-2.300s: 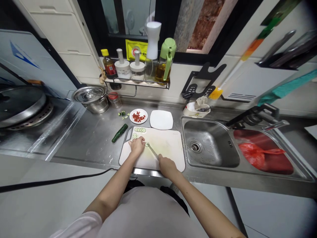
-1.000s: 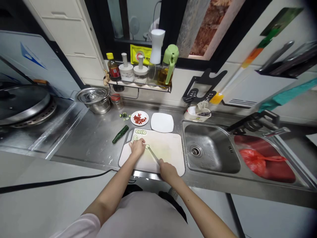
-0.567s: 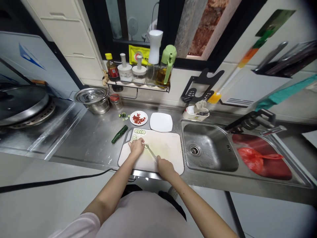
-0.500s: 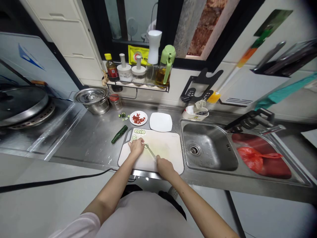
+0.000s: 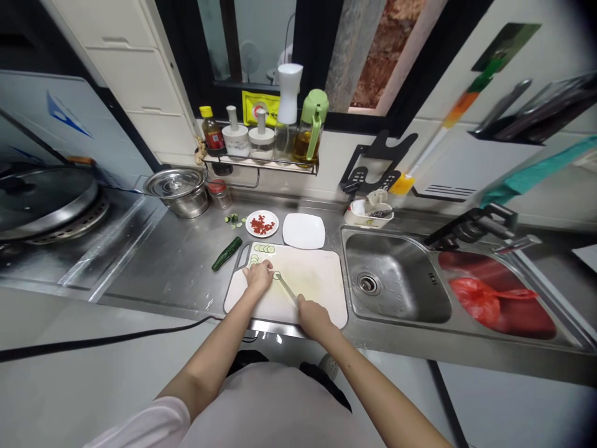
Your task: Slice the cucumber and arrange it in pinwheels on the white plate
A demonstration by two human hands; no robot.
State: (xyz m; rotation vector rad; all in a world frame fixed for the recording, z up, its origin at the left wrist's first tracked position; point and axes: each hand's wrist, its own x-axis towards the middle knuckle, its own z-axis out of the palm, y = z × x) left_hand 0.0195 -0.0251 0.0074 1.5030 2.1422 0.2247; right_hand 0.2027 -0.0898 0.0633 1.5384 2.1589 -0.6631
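My right hand (image 5: 314, 316) grips a knife (image 5: 288, 290) by its handle, the blade slanting up and left over the white cutting board (image 5: 321, 280). By the blade's far end is a thin cucumber slice (image 5: 277, 275). My left hand (image 5: 259, 275) rests on the board just left of that slice, fingers bent together; whatever lies under them is hidden. Behind my left hand are more cucumber slices (image 5: 254, 259), and a row of slices (image 5: 265, 248) lies along the board's far edge. A dark green cucumber (image 5: 226, 254) lies on the counter left of the board.
Beyond the board stand a plate of chopped red pieces (image 5: 262, 224) and a white square plate (image 5: 303, 231). Cucumber scraps (image 5: 234, 219) lie near a lidded steel pot (image 5: 180, 191). To the right is a steel sink (image 5: 396, 280); seasoning bottles stand on a rack (image 5: 261, 160).
The view has shifted slightly. The knife blade has turned a little at the slice, which shows more of its pale face. My left hand stays nearly in place.
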